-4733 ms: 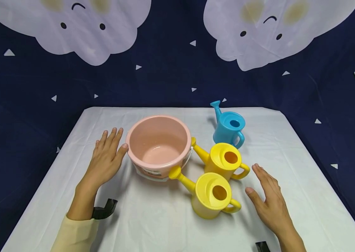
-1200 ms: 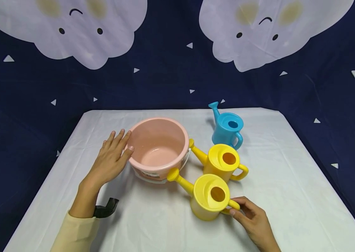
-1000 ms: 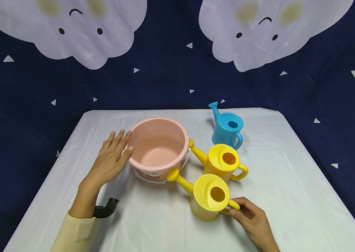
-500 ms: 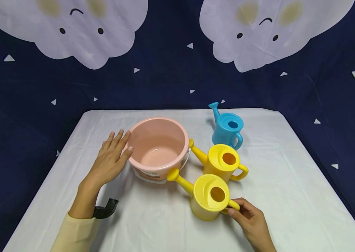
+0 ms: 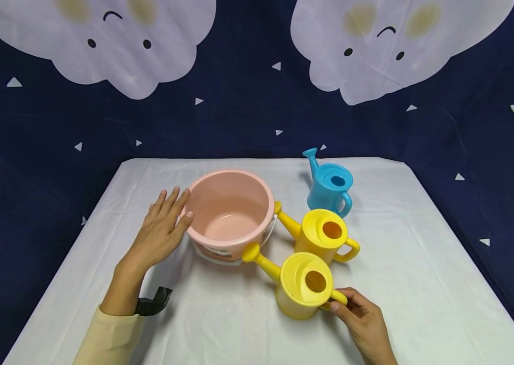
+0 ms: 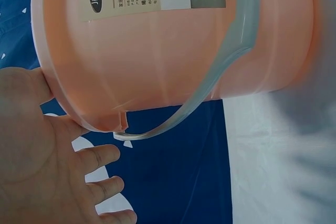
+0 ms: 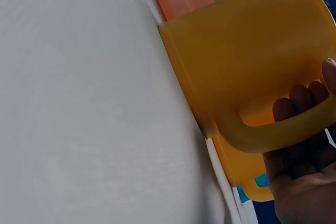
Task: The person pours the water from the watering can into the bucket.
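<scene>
My left hand touches the left rim of a pink bucket, its fingers straight and spread; in the left wrist view the palm faces the bucket's side, with the rim between thumb and index finger. At the front right, my right hand grips the handle of the nearest yellow watering can. The right wrist view shows fingers curled through the loop of that handle. The can stands upright on the table, its spout overlapping the bucket's front right side in the head view.
A second yellow watering can stands just behind the first, its spout right by the bucket's rim. Farther back is a blue watering can. White cloth covers the table; a dark blue curtain with clouds hangs behind.
Since the earliest frame, my right hand has come in from the right and taken the near can's handle, and my left hand has shifted onto the bucket's rim. Both stay nearly still over the last second.
</scene>
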Demonstrator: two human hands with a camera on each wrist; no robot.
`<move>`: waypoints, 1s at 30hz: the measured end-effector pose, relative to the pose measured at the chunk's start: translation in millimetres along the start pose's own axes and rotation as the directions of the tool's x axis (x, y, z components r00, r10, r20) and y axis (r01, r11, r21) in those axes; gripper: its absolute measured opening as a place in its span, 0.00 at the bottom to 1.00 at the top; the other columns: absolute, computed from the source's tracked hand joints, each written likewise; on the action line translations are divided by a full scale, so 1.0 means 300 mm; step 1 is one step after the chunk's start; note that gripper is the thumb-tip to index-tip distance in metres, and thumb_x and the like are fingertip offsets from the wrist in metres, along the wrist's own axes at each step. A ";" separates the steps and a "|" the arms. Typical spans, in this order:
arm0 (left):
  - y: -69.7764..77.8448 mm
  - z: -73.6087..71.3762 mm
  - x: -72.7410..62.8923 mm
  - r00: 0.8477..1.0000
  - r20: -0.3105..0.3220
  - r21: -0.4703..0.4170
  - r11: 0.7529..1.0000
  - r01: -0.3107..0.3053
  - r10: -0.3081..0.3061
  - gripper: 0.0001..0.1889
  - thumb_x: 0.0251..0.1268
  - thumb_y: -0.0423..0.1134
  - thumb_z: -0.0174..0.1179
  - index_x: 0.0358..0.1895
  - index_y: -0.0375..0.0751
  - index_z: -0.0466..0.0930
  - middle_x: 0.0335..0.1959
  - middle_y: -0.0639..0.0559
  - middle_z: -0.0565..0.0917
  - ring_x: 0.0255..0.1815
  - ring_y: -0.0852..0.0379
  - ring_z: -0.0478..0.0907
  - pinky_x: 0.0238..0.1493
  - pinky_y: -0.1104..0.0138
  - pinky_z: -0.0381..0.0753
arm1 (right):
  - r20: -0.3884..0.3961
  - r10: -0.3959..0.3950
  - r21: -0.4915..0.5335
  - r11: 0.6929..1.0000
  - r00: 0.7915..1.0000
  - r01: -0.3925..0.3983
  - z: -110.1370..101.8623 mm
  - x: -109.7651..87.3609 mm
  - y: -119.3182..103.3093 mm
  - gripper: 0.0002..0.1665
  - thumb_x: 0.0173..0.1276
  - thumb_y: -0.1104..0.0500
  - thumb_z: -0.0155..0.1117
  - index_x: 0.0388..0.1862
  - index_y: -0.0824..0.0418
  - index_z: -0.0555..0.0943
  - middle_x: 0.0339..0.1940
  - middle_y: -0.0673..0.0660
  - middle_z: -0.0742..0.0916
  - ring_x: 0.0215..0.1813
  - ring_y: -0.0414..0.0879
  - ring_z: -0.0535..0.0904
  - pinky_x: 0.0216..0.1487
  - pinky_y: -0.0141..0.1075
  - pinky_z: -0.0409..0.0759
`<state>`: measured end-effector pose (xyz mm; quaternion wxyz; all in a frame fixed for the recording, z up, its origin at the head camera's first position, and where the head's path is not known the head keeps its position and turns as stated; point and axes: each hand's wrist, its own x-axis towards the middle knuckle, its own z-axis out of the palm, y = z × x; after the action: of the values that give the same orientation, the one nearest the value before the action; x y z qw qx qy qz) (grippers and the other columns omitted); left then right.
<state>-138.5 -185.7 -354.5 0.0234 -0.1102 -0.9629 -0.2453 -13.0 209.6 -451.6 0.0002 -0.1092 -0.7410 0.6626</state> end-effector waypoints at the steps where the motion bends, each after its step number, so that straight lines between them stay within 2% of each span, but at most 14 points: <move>1: 0.000 0.000 0.000 1.000 0.000 0.001 1.000 0.000 0.000 0.32 0.74 0.60 0.33 0.76 0.53 0.44 0.78 0.45 0.44 0.79 0.43 0.30 0.73 0.40 0.34 | -0.004 0.003 0.008 1.000 1.000 -0.003 0.002 0.000 0.000 0.17 0.60 0.63 0.67 0.46 0.71 0.79 0.40 0.48 0.85 0.41 0.37 0.82 0.42 0.28 0.82; 10: -0.001 0.003 0.000 1.000 -0.001 -0.004 1.000 0.005 -0.005 0.32 0.74 0.60 0.32 0.76 0.54 0.43 0.78 0.45 0.44 0.79 0.43 0.30 0.73 0.39 0.35 | -0.029 0.028 0.118 0.993 0.999 -0.025 0.019 -0.005 0.003 0.17 0.60 0.65 0.66 0.46 0.74 0.77 0.39 0.49 0.85 0.41 0.37 0.82 0.44 0.29 0.82; 21: 0.000 0.003 -0.001 1.000 0.004 -0.003 1.000 0.009 -0.009 0.32 0.74 0.60 0.32 0.76 0.54 0.43 0.78 0.45 0.44 0.79 0.43 0.30 0.73 0.39 0.35 | -0.049 -0.091 0.231 0.968 0.995 0.100 0.039 -0.014 0.016 0.12 0.60 0.72 0.62 0.44 0.76 0.77 0.37 0.51 0.86 0.41 0.38 0.82 0.43 0.30 0.83; 25: 0.002 0.002 -0.002 1.000 0.005 -0.005 1.000 0.008 -0.008 0.32 0.74 0.60 0.32 0.76 0.54 0.43 0.78 0.45 0.44 0.79 0.43 0.30 0.73 0.39 0.34 | -0.067 -0.115 0.293 0.947 0.991 0.130 0.048 -0.016 0.024 0.11 0.61 0.74 0.60 0.43 0.75 0.78 0.38 0.51 0.85 0.40 0.38 0.82 0.43 0.29 0.82; 30: 0.001 0.002 -0.003 1.000 0.004 -0.004 1.000 0.010 -0.010 0.32 0.74 0.60 0.32 0.76 0.54 0.42 0.78 0.45 0.44 0.79 0.43 0.30 0.73 0.39 0.35 | -0.090 -0.157 0.401 0.898 0.984 0.180 0.061 -0.015 0.033 0.10 0.61 0.77 0.57 0.42 0.73 0.79 0.37 0.51 0.84 0.40 0.38 0.81 0.43 0.27 0.82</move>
<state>-137.5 -185.4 -354.9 0.0199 -0.1061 -0.9629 -0.2474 -9.6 191.9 -463.0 0.1006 -0.0605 -0.5932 0.7965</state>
